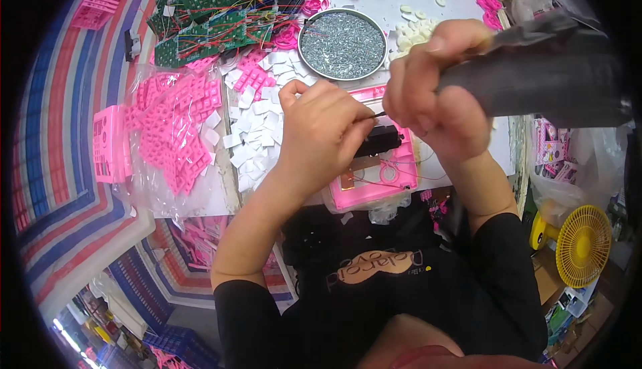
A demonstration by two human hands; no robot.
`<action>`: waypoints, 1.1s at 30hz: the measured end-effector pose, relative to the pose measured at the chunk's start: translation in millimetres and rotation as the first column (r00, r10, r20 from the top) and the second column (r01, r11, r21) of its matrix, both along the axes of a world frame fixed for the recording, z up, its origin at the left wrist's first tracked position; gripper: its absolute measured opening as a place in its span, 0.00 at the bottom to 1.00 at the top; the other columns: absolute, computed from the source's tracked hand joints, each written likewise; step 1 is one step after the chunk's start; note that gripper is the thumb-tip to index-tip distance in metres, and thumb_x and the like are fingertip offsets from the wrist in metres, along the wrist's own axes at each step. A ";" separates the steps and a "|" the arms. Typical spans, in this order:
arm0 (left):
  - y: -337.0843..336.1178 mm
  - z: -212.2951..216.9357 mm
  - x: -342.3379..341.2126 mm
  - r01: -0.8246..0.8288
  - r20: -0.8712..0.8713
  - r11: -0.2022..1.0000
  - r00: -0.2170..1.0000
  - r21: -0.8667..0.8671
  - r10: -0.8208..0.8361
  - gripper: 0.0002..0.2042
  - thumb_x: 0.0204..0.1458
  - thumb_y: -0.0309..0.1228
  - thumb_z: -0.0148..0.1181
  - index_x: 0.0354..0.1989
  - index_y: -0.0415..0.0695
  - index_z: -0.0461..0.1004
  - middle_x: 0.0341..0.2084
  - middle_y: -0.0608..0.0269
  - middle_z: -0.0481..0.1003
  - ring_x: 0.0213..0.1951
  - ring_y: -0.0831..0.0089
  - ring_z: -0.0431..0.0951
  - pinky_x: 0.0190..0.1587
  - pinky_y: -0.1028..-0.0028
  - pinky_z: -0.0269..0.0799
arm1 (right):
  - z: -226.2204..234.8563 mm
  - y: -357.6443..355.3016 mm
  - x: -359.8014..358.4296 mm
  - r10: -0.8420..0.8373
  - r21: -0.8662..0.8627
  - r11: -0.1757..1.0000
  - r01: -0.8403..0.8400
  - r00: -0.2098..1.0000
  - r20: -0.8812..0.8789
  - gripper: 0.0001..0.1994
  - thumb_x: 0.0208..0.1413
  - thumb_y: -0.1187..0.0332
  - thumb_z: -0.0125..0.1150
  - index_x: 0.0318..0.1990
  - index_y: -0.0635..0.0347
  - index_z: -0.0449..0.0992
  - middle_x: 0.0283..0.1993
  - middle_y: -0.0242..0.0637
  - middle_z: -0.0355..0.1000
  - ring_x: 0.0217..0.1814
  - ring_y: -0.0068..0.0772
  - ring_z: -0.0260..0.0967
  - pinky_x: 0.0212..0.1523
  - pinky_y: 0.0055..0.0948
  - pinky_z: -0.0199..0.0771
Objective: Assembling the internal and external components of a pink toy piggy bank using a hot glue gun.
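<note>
My right hand (445, 88) is wrapped around a dark electric screwdriver (548, 68), held almost level, its thin bit (380, 114) pointing left. At the bit's tip, the thumb and forefinger of my left hand (319, 125) are pinched together; whatever lies between them is too small to make out. Beneath both hands lies a pink plastic casing (344, 198), with a black block-shaped part (381, 143) and thin wires (401, 176) inside. My left fingers cover part of that black piece.
A round tray (301, 48) of small metal screws stands beyond my hands. White square pieces (257, 125) and a bag of pink keypads (177, 115) lie left. Wired green circuit boards (214, 18) are piled far left, cream-coloured pieces (414, 28) far right. A yellow fan (583, 245) stands at lower right.
</note>
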State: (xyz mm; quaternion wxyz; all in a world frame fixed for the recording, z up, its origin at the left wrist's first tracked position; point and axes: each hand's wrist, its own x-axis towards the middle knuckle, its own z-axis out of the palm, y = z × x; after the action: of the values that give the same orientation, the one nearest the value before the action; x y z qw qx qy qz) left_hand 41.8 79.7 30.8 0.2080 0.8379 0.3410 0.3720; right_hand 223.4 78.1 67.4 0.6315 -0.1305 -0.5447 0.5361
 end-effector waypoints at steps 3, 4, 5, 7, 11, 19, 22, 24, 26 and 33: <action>-5.6 -2.7 -5.3 0.021 0.187 0.996 0.982 -0.088 -0.004 0.06 0.44 0.27 0.72 0.26 0.49 0.78 0.22 0.70 0.73 0.31 0.69 0.73 0.45 0.64 0.56 | 8.0 -4.9 -1.6 0.075 0.010 0.997 -0.074 0.990 -0.117 0.21 0.67 0.58 0.59 0.61 0.55 0.62 0.21 0.27 0.62 0.22 0.23 0.59 0.21 0.24 0.60; -8.0 -4.9 -6.7 0.028 0.241 0.994 0.970 -0.108 -0.001 0.07 0.44 0.26 0.72 0.26 0.49 0.78 0.22 0.70 0.73 0.30 0.69 0.73 0.44 0.65 0.56 | 11.0 -5.4 -3.0 0.092 0.013 0.996 -0.091 0.986 -0.139 0.21 0.67 0.58 0.59 0.61 0.55 0.62 0.21 0.27 0.62 0.22 0.23 0.59 0.21 0.24 0.60; -9.6 -6.8 -7.3 0.038 0.297 0.991 0.955 -0.126 0.002 0.07 0.43 0.25 0.72 0.26 0.49 0.78 0.22 0.70 0.73 0.30 0.69 0.73 0.43 0.66 0.57 | 12.9 -5.3 -4.2 0.106 0.013 0.994 -0.105 0.982 -0.155 0.22 0.68 0.58 0.59 0.62 0.55 0.62 0.22 0.27 0.62 0.22 0.23 0.59 0.21 0.24 0.60; -11.4 -8.2 -8.3 -0.001 0.310 0.999 0.950 -0.049 0.016 0.08 0.42 0.25 0.73 0.27 0.49 0.78 0.22 0.69 0.73 0.29 0.69 0.72 0.42 0.67 0.57 | 15.6 -5.5 -6.5 0.127 0.017 0.992 -0.126 0.977 -0.170 0.22 0.68 0.58 0.59 0.62 0.54 0.62 0.22 0.26 0.62 0.22 0.22 0.59 0.21 0.24 0.60; -16.3 -10.9 -8.2 -0.078 0.327 0.997 0.943 0.020 0.068 0.08 0.42 0.25 0.74 0.27 0.48 0.78 0.22 0.69 0.74 0.29 0.68 0.72 0.42 0.66 0.57 | 17.3 -6.0 -12.0 0.155 0.022 0.988 -0.153 0.973 -0.172 0.22 0.68 0.57 0.58 0.63 0.53 0.62 0.22 0.26 0.62 0.23 0.22 0.60 0.22 0.24 0.60; -31.9 -9.2 -9.2 -0.198 0.211 0.980 0.958 0.004 0.192 0.21 0.37 0.38 0.79 0.40 0.50 0.77 0.33 0.66 0.74 0.40 0.64 0.73 0.49 0.62 0.55 | 24.1 -6.5 -15.9 0.105 -0.004 0.994 -0.105 0.994 -0.036 0.21 0.66 0.60 0.61 0.61 0.57 0.62 0.22 0.28 0.64 0.21 0.22 0.61 0.21 0.23 0.62; -43.7 -11.0 -20.5 -0.198 0.027 0.980 0.980 -0.013 0.199 0.34 0.31 0.42 0.82 0.49 0.49 0.72 0.41 0.62 0.73 0.45 0.61 0.72 0.51 0.59 0.54 | 9.3 -5.9 -15.9 0.027 -0.001 1.000 -0.028 0.995 -0.101 0.20 0.60 0.70 0.64 0.55 0.68 0.64 0.23 0.34 0.68 0.19 0.22 0.65 0.22 0.24 0.68; -53.3 -20.0 -27.6 -0.209 -0.132 0.976 0.971 -0.055 0.200 0.35 0.31 0.45 0.81 0.50 0.48 0.73 0.43 0.64 0.75 0.46 0.62 0.73 0.52 0.58 0.52 | 0.8 -9.6 -13.4 0.009 -0.029 1.000 -0.010 0.999 -0.043 0.20 0.60 0.68 0.65 0.54 0.65 0.64 0.23 0.33 0.67 0.21 0.22 0.65 0.23 0.25 0.69; -56.2 -37.3 -27.7 -0.213 -0.167 0.976 0.962 0.040 0.217 0.31 0.34 0.44 0.80 0.49 0.49 0.75 0.42 0.67 0.77 0.46 0.64 0.73 0.52 0.59 0.52 | -5.5 -13.2 -13.9 -0.018 -0.030 0.999 0.021 0.996 0.082 0.19 0.62 0.62 0.64 0.54 0.58 0.64 0.21 0.29 0.64 0.21 0.23 0.62 0.22 0.24 0.65; -57.1 -47.6 -27.4 -0.217 -0.115 0.975 0.969 0.039 0.220 0.25 0.39 0.43 0.76 0.47 0.49 0.77 0.40 0.71 0.78 0.46 0.67 0.75 0.53 0.55 0.50 | -11.2 -15.0 -13.4 -0.048 0.039 0.999 0.038 0.955 0.294 0.19 0.63 0.61 0.66 0.52 0.55 0.62 0.21 0.29 0.64 0.21 0.25 0.62 0.23 0.27 0.67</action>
State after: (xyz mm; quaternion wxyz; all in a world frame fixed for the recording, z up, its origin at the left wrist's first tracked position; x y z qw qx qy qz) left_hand 14.4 22.5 -16.8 0.1343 0.8185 0.4381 0.3465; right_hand 209.9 63.1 56.3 0.5569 -0.2104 -0.6385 0.4878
